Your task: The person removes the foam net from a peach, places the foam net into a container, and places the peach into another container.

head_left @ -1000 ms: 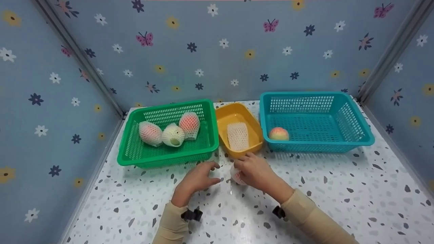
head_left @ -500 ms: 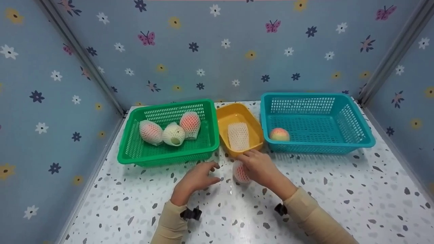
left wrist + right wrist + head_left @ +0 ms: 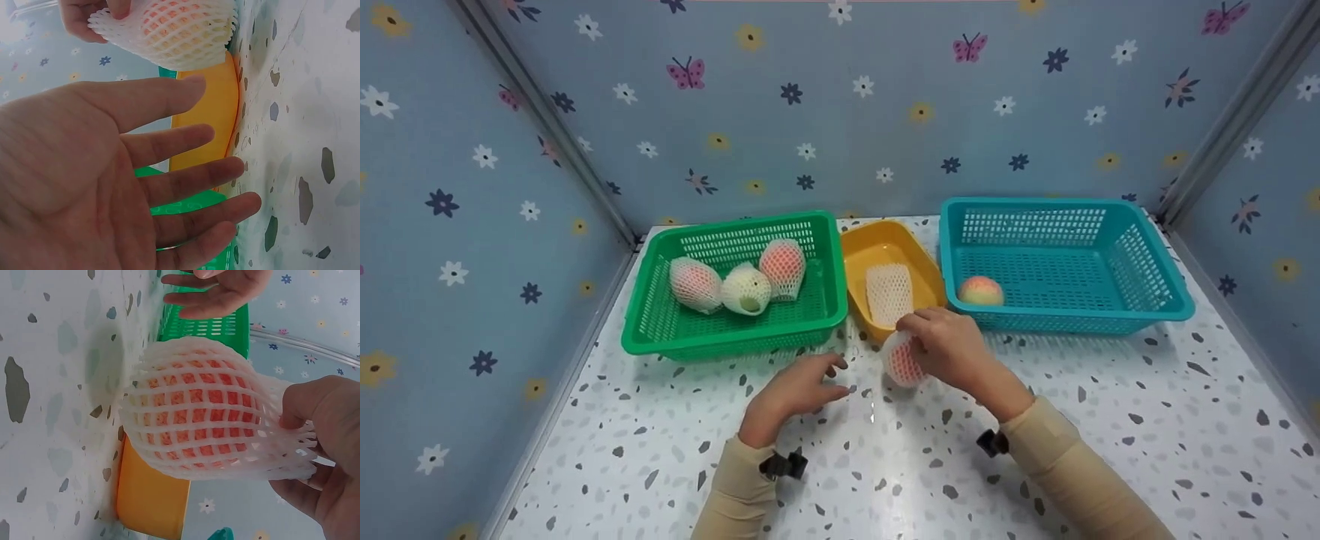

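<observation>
My right hand pinches the gathered upper end of a white foam net sleeve with a peach inside it. Red and yellow skin shows through the mesh in the right wrist view. This wrapped fruit is just in front of the yellow tray, close over the table. To its left, my left hand holds nothing, palm turned toward the fruit. Its fingers are spread and nearly straight in the left wrist view. An unwrapped peach lies in the blue basket's front left corner.
A green basket at the left contains several net-wrapped fruits. The yellow tray, with a loose foam net in it, stands between this basket and the blue basket. Flowered wall panels rise behind.
My right hand has drawn the net-wrapped peach slightly up and to the right, so more of it shows. My left hand has stayed nearly in place.
</observation>
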`<state>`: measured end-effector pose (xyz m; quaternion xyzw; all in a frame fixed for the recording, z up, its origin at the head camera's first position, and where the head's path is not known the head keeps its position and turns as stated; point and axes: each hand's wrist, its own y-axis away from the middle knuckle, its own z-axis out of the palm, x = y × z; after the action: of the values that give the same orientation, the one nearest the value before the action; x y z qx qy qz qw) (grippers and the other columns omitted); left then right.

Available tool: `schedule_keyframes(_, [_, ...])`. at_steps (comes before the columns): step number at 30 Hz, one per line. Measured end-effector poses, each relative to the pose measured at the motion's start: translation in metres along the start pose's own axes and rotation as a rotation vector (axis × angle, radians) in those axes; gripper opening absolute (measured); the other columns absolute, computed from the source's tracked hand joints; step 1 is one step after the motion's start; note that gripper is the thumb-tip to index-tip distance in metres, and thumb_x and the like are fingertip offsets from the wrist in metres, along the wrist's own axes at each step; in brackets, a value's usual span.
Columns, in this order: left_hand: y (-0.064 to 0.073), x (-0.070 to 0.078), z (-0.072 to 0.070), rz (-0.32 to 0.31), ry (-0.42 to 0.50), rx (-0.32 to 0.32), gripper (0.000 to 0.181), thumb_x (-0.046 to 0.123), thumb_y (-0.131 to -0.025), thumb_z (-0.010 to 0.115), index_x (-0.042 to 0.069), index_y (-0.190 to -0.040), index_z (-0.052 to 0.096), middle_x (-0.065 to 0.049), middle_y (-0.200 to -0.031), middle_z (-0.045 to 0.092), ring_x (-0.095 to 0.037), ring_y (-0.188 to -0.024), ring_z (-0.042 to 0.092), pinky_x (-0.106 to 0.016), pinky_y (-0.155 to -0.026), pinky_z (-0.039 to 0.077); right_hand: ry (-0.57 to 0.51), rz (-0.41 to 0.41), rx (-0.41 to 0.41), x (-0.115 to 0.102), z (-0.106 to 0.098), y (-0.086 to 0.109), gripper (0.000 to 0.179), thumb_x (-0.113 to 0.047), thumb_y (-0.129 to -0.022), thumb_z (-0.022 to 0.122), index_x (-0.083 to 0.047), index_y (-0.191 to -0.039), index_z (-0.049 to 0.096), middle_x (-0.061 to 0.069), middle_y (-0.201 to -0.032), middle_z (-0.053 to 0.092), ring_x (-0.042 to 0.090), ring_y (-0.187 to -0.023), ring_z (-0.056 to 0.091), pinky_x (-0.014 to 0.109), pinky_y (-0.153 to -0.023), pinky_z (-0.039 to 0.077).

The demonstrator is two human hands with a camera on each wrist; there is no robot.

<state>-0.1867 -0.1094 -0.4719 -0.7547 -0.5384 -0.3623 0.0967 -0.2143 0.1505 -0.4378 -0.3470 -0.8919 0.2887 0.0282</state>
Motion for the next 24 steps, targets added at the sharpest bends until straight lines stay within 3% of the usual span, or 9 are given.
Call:
schedule_keyframes(16, [0.002,0.003,-0.003,0.036,-0.014,-0.025,0.040,0.030,-0.094,0.065,0.007,-0.127,0.058,-0.013,-0.116,0.062,-0.027,-0.101,0.060,-0.043,-0.080,0.050,-0.020,0.038,0.000,0.005,-0.010,0.000,0.024,0.002,-0.073,0.073,-0.011,-0.093,0.072,0.001,-0.081,0.066,0.015,-0.066,0.054,0.024,-0.057,0.047])
schedule_keyframes(24, [0.004,0.005,-0.002,0.053,-0.010,-0.026,0.040,0.030,-0.095,0.063,0.006,-0.127,0.058,-0.015,-0.117,0.062,-0.032,-0.105,0.059,-0.046,-0.083,0.048,-0.029,0.066,-0.038,0.005,-0.012,0.002,0.024,0.001,-0.075,0.075,-0.012,-0.096,0.072,0.000,-0.083,0.067,0.016,-0.069,0.054,0.024,-0.062,0.049])
